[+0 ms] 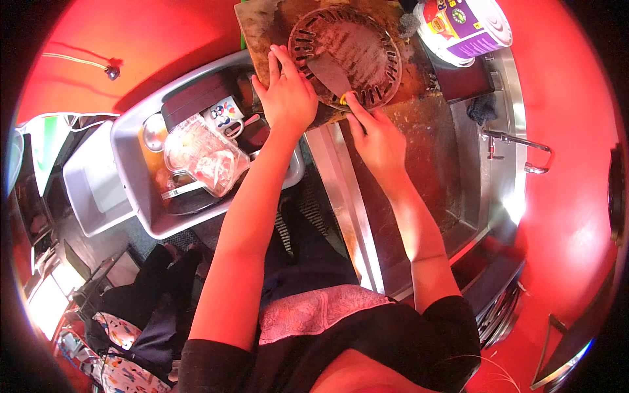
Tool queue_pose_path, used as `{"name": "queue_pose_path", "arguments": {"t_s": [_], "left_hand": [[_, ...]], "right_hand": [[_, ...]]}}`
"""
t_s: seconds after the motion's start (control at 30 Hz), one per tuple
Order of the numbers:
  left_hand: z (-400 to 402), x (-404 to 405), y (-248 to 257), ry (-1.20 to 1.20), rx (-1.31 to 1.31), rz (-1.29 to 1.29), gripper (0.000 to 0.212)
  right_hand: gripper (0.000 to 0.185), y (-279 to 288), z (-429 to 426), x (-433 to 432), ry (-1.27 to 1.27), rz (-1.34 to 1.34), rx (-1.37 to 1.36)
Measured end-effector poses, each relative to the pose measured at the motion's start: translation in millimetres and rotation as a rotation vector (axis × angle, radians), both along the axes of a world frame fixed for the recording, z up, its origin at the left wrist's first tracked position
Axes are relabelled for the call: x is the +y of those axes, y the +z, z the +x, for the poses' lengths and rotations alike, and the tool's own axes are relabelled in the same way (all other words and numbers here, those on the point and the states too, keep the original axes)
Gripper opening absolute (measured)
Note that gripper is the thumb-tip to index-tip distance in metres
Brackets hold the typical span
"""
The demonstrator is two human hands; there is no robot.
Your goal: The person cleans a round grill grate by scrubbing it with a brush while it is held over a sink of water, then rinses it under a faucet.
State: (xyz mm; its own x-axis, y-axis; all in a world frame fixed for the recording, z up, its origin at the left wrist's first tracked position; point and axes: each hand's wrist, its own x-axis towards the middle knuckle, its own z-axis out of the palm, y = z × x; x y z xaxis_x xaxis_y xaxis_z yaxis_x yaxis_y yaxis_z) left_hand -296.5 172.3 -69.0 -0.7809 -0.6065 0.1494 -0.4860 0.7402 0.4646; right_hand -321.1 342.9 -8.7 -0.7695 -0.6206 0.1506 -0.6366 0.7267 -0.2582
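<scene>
A round, dark metal plate with slots around its rim lies on a stained, square board at the top of the head view. My right hand grips a scraper with a broad metal blade by its yellow end; the blade lies against the plate's lower left part. My left hand rests with fingers spread at the left rim of the plate and on the board, holding nothing. Most of the scraper's handle is hidden in my right hand.
To the left, a grey plastic tub holds a mug, clear plastic packaging and other items. A stainless sink with a tap lies right. A white bucket stands upper right. Another person is at lower left.
</scene>
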Motion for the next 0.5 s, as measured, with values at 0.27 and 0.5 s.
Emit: {"name": "queue_pose_path", "arguments": {"t_s": [0.27,0.5], "left_hand": [[2.0,-2.2,-5.4,0.029,-0.007,-0.026,0.075],[-0.9,-1.3,-4.5,0.025,-0.022,-0.011,0.074]], "right_hand": [[0.039,4.0,10.7,-19.3,-0.020,0.036,-0.032],[0.037,-3.1,-12.3,-65.2,-0.118,0.087,0.007]]}}
